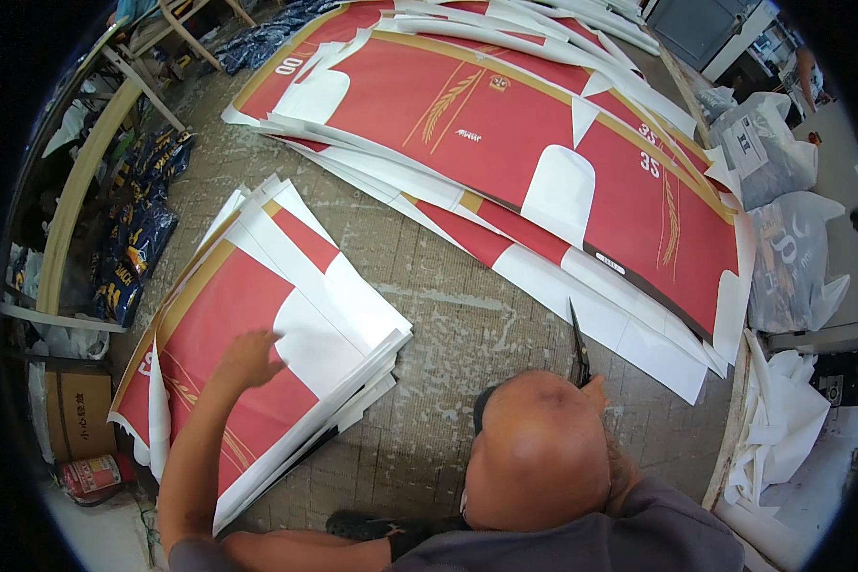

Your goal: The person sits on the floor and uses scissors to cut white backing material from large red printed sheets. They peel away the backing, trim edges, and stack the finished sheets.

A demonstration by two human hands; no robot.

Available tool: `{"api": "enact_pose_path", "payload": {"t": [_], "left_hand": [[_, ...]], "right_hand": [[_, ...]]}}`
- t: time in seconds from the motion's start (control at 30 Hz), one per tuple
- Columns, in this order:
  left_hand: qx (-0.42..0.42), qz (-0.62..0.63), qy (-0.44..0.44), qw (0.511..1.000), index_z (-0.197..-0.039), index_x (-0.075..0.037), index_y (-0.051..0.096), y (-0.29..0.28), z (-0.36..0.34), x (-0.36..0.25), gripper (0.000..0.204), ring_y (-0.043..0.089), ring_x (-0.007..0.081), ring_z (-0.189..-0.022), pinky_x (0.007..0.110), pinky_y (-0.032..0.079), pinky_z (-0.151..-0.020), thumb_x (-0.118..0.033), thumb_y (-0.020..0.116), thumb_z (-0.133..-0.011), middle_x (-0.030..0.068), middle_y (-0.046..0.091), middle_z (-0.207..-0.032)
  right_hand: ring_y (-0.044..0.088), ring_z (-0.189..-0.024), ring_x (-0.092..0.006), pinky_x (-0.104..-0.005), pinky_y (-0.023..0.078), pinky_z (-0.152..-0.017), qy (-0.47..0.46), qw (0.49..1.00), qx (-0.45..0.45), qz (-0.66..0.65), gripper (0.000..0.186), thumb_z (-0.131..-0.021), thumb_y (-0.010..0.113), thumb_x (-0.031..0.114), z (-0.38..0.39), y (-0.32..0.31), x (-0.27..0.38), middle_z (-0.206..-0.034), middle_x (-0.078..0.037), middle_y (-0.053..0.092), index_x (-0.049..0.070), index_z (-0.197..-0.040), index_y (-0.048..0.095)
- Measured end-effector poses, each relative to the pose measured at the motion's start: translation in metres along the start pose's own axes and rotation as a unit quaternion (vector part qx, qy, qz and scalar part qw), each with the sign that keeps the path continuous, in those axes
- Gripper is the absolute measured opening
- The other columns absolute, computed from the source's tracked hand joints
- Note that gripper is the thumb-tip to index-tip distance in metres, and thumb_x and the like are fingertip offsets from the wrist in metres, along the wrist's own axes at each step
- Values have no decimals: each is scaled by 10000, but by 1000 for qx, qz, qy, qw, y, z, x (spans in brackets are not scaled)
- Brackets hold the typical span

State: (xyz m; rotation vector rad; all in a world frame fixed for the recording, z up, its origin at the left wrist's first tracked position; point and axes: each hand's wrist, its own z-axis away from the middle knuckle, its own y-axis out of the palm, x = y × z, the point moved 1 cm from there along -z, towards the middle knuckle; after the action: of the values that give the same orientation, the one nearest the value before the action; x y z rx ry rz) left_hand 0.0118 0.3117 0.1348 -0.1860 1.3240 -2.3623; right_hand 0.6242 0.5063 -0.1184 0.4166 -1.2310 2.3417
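Note:
My left hand [250, 358] is over a stack of red, white and gold printed sheets [224, 310] on the floor at left. Its fingers are apart and hold nothing; whether they touch the top sheet I cannot tell. In my right hand [595, 393], partly hidden behind my bare bent knee [541, 448], is a pair of dark scissors [580, 351]. The blades point away from me, beside the near edge of a larger pile of similar sheets [429, 100]. That pile spreads across the far floor, its layers fanned and some edges curling.
Navy packaged bundles [143, 229] lie at far left, near a wooden chair [176, 29]. A cardboard box [78, 415] and a red packet [95, 477] sit at lower left. Stuffed plastic bags [796, 257] and crumpled white sheets [782, 429] line the right side.

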Motion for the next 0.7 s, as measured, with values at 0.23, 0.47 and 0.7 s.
{"api": "enact_pose_path", "payload": {"t": [0.23,0.47,0.7], "left_hand": [[-167,595,303,725,-1097,-27,691,-110,21,-218,391,632,226,-791,355,486,-742,-365,628,-911,117,697,-902],[-234,725,538,361,-1057,-77,642,-122,40,-307,491,549,240,-819,381,442,-791,-528,501,-922,104,585,-966],[-306,662,494,473,-1218,-78,581,-122,54,-282,413,540,227,-1001,362,441,-889,-364,595,-921,120,511,-1183]], "right_hand": [[559,-713,-400,-469,436,-648,-45,999,3,-17,148,-842,553,33,-64,-75,28,-841,-224,597,-14,-981,551],[551,-1037,-448,-489,422,-907,-490,840,-223,71,411,-861,718,214,-168,-62,270,-1059,-259,595,-55,-1136,573],[594,-947,-432,-517,445,-868,-460,841,-254,130,284,-795,657,82,-254,-9,417,-973,-235,636,-26,-1051,600]]}}
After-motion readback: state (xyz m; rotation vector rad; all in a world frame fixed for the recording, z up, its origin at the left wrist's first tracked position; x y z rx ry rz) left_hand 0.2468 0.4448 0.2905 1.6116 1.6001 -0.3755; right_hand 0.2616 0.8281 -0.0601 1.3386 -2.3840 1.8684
